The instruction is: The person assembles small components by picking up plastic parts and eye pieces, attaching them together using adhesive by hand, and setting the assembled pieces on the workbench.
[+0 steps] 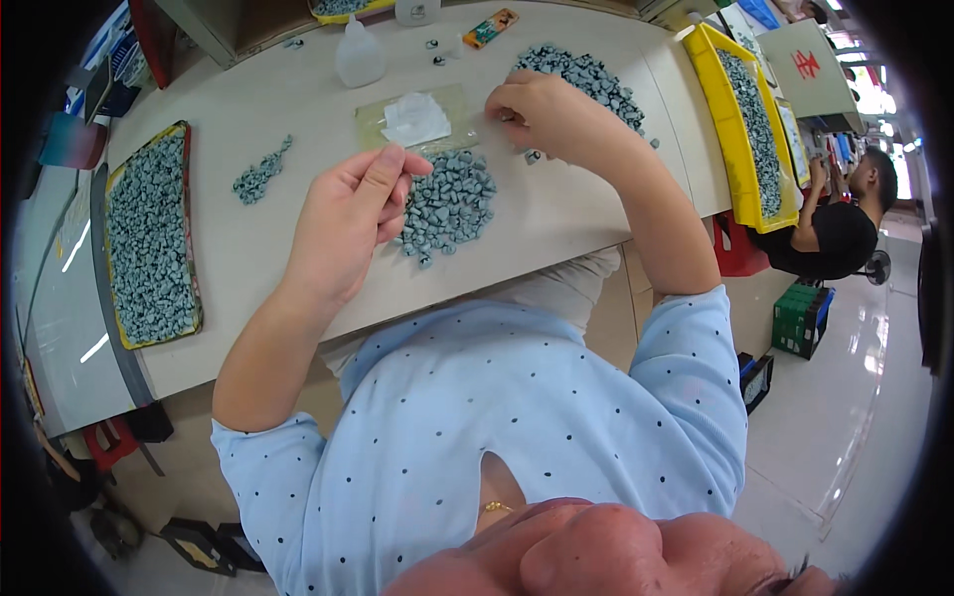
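Dotted blue shirt (497,387) foremost — grey pieces (447,204) heaped between the hands (343,219) (552,114).

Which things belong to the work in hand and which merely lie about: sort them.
In the work, it seems:
middle grey pile, by the left hand
right grey pile, by the right hand

Seemingly just lying about:
orange packet
green crate on the floor
floor fan

The floor (855,422) gleams — beside a pale table (238,273).
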The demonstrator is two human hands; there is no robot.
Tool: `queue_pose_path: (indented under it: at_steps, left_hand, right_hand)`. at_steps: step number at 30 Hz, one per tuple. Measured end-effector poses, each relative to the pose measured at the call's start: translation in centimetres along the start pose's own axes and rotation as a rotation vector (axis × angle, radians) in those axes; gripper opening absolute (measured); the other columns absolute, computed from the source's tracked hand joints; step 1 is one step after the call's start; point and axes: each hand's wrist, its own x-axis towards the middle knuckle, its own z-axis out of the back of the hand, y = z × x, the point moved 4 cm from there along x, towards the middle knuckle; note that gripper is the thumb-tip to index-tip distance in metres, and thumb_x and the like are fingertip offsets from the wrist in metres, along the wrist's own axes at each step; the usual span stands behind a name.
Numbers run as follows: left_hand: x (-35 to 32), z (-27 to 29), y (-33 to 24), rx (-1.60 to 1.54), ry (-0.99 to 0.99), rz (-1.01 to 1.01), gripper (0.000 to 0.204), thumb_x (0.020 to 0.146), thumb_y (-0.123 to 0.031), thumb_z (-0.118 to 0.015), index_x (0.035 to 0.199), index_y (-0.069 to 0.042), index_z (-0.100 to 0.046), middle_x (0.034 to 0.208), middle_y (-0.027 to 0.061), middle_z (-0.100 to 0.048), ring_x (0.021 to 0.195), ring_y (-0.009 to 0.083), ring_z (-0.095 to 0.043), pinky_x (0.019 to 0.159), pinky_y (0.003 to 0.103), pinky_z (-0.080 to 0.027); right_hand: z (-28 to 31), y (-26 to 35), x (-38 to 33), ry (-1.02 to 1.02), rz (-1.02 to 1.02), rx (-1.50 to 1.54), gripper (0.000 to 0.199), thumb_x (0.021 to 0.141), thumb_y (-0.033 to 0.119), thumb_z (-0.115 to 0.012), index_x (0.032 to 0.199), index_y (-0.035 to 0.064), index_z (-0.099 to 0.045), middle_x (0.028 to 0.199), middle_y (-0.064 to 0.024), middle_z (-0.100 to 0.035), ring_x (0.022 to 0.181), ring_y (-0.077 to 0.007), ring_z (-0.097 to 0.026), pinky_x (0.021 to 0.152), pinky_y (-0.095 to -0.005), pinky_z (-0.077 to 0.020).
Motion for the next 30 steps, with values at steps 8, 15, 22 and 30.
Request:
queue_pose_path:
  at_steps: [8, 15, 22, 30]
  left_hand:
    - [-0.1, -0.4, 0.4, 0.029, -0.015, 0.020, 0.024, 0.093, -0.020, -0.049, 0.092, 0.002, -0.059, 0.068, -0.0042, -0.042, 0.056, 0.0034, -0.033, 0.049, 0.019, -0.029]
    - [0.0, -0.4, 0.5, -0.037, -0.069, 0.004, 0.019, 0.093, -0.018, -0.050, 0.086, -0.001, -0.055, 0.071, -0.0019, -0.045, 0.056, 0.0038, -0.034, 0.048, 0.019, -0.029]
    - [0.3, -0.1, 0.4, -0.024, -0.173, -0.104, 0.020, 0.094, -0.016, -0.049, 0.088, 0.001, -0.056, 0.070, -0.0017, -0.045, 0.055, 0.0042, -0.032, 0.046, 0.019, -0.026]
    - [0.2, 0.4, 0.6, 0.233, -0.164, -0.163, 0.022, 0.092, -0.017, -0.052, 0.100, 0.003, -0.059, 0.066, -0.0038, -0.044, 0.054, 0.0033, -0.033, 0.047, 0.018, -0.027]
  right_hand:
    - [1.6, 5.0, 1.0, -0.136, 0.380, 0.486, 0.016, 0.078, 0.007, -0.063, 0.094, 0.0050, -0.064, 0.090, -0.0070, -0.059, 0.081, -0.0237, -0.058, 0.069, -0.0312, -0.0484]
    - [-0.2, 5.2, 0.5, -0.483, 0.497, 0.576, 0.016, 0.074, 0.005, -0.067, 0.090, 0.0055, -0.065, 0.086, -0.0066, -0.061, 0.078, -0.0234, -0.059, 0.067, -0.0314, -0.0495]
    - [-0.4, 4.8, -0.2, -0.599, 0.601, 0.470, 0.018, 0.071, 0.008, -0.070, 0.088, 0.0051, -0.066, 0.086, -0.0088, -0.061, 0.077, -0.0253, -0.060, 0.068, -0.0331, -0.0504]
    - [-0.9, 4.8, -0.3, -0.525, 0.554, 0.372, 0.017, 0.072, 0.009, -0.068, 0.087, 0.0035, -0.062, 0.084, -0.0087, -0.060, 0.076, -0.0264, -0.060, 0.067, -0.0341, -0.0509]
